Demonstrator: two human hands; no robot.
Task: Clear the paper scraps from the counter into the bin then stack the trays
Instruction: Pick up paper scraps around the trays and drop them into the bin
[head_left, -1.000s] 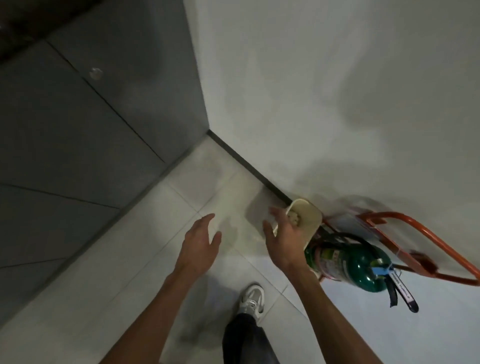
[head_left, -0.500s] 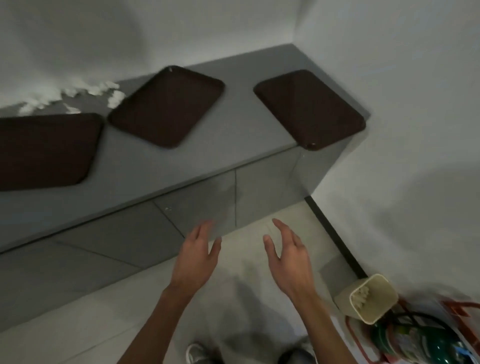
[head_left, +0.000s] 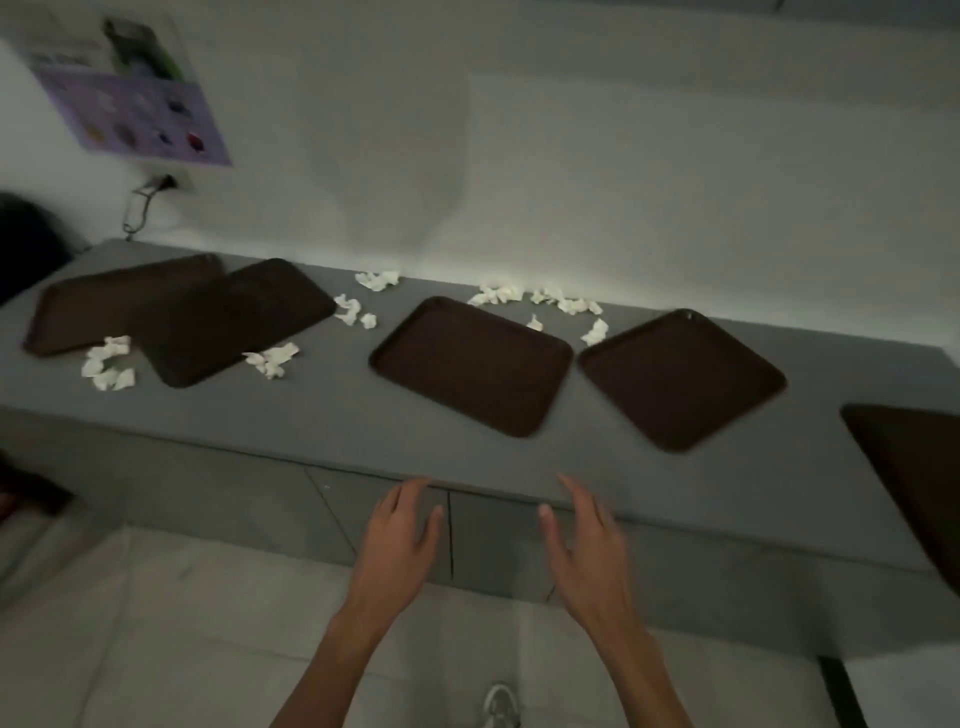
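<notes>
Now, the pale wall (head_left: 623, 156) fills the whole upper half, from nine o'clock across to three. Below it runs the long grey counter (head_left: 311, 426), with flat grey cabinet fronts (head_left: 208, 499) under its edge and light floor tiles (head_left: 182, 623) from seven o'clock down to six.

Five dark brown trays lie flat and unstacked on that counter. The far-left tray (head_left: 104, 306) sits at nine o'clock, and the second tray (head_left: 234, 322) overlaps its right side. The middle tray (head_left: 470, 364) lies dead centre, the right tray (head_left: 680, 376) just beside it towards two o'clock, not touching. The edge tray (head_left: 914, 467) is cut off at three o'clock.

At ten o'clock a purple poster (head_left: 135, 104) hangs on the wall, its print too blurred to read, with a socket (head_left: 161, 183) and dangling cable just under it.

Both hands hover low in front of the counter edge, around six o'clock. The left hand (head_left: 397, 545) is relaxed, fingers spread, holding nothing. The right hand (head_left: 587, 545) is the same, loose and empty.

White paper scraps dot the counter: a left cluster (head_left: 108, 364) near nine o'clock, a front cluster (head_left: 272, 358) touching the second tray, a few mid scraps (head_left: 356, 310) beside it, and back scraps (head_left: 540, 299) strung along the wall behind the middle tray.

One pale shoe (head_left: 501, 706) peeks in at six o'clock.
</notes>
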